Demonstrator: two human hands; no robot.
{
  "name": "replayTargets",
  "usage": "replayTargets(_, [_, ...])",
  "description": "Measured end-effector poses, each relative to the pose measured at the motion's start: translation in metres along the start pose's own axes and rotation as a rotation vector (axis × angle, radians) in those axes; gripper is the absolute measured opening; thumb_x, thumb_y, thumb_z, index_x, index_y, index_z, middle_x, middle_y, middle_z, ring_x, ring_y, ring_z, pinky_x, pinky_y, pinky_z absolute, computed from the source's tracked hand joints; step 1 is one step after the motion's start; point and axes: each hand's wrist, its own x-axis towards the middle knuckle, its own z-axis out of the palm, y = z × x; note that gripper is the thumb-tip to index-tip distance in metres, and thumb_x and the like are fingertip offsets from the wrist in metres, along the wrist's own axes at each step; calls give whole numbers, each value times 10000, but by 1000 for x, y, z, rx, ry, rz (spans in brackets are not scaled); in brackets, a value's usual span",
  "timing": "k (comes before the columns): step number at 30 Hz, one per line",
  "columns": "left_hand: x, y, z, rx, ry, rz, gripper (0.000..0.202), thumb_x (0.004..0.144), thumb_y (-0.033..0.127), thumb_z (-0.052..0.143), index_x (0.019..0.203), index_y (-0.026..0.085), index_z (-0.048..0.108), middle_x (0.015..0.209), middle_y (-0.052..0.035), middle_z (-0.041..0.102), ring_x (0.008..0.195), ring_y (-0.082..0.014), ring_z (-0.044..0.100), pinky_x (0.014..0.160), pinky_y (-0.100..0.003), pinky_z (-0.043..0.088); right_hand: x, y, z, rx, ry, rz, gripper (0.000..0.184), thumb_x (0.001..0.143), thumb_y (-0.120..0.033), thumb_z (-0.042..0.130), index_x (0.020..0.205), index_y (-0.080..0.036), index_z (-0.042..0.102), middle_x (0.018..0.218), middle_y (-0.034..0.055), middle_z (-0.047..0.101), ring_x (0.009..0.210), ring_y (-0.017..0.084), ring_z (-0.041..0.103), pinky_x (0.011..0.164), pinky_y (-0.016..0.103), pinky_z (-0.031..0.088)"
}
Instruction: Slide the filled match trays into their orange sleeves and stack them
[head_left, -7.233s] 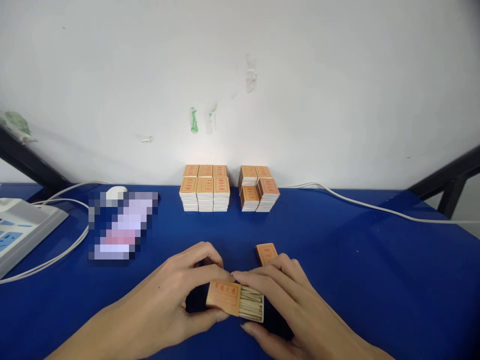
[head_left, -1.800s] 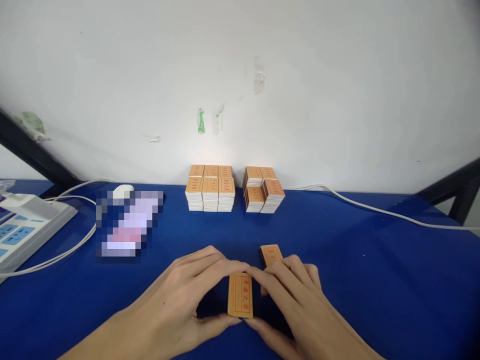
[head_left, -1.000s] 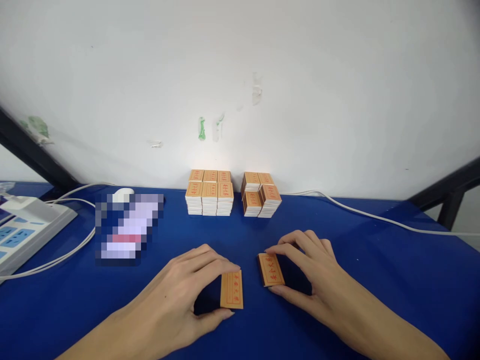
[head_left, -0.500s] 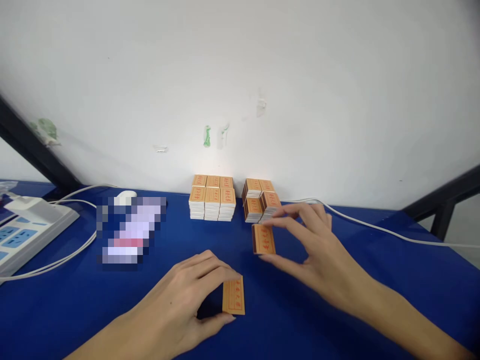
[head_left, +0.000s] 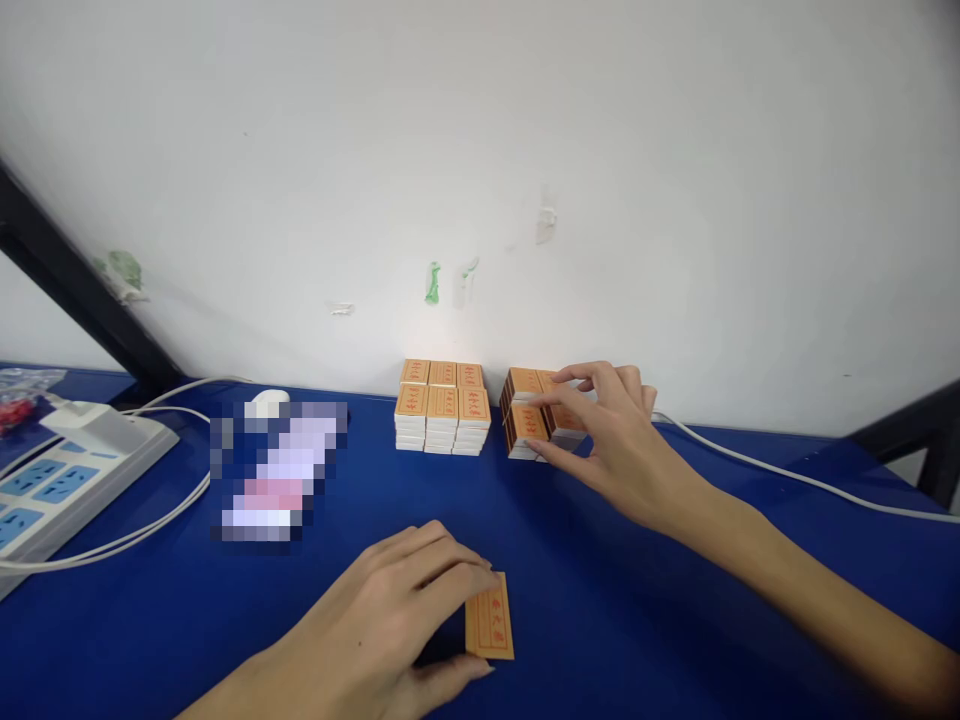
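My left hand (head_left: pixel 397 615) rests on the blue table (head_left: pixel 675 600) near the front edge, its fingers and thumb closed on a closed orange matchbox (head_left: pixel 491 617) lying flat. My right hand (head_left: pixel 611 435) reaches to the far right stack of matchboxes (head_left: pixel 529 418) by the wall. Its thumb and fingers pinch an orange matchbox (head_left: pixel 527 422) on the front of that stack. A neater, larger stack of matchboxes (head_left: pixel 442 405) stands just left of it.
A white power strip (head_left: pixel 52 475) with white cables (head_left: pixel 142 525) lies at the left. A blurred patch (head_left: pixel 277 470) and a white mouse-like object (head_left: pixel 268 403) sit left of the stacks. Another white cable (head_left: pixel 787 470) runs along the right. Black frame bars stand at both sides.
My right hand lifted the second matchbox from the table's middle and carried it back to the right stack. My left hand stayed on its matchbox. The camera view shifted slightly.
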Motion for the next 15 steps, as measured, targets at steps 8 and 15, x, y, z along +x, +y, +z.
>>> replayTargets(8, [-2,-2,0,4,-9,12,555,999,207,883,1457,293,580,1364,-7,781,1155,-238,735,1020,-440,650,3,-8,2,-2,-19,4,298,1110,-348,721,1402,-290,713,1429,182,557,1260,408,525,930,525,455])
replayTargets(15, [0,-2,-2,58,8,32,559,981,209,900,1442,283,594,1360,-17,793,1167,-247,758,1036,-444,667,5,-11,2,5,-76,-19,271,1113,-282,674,1328,-382,805,1517,158,494,1256,416,490,943,547,429])
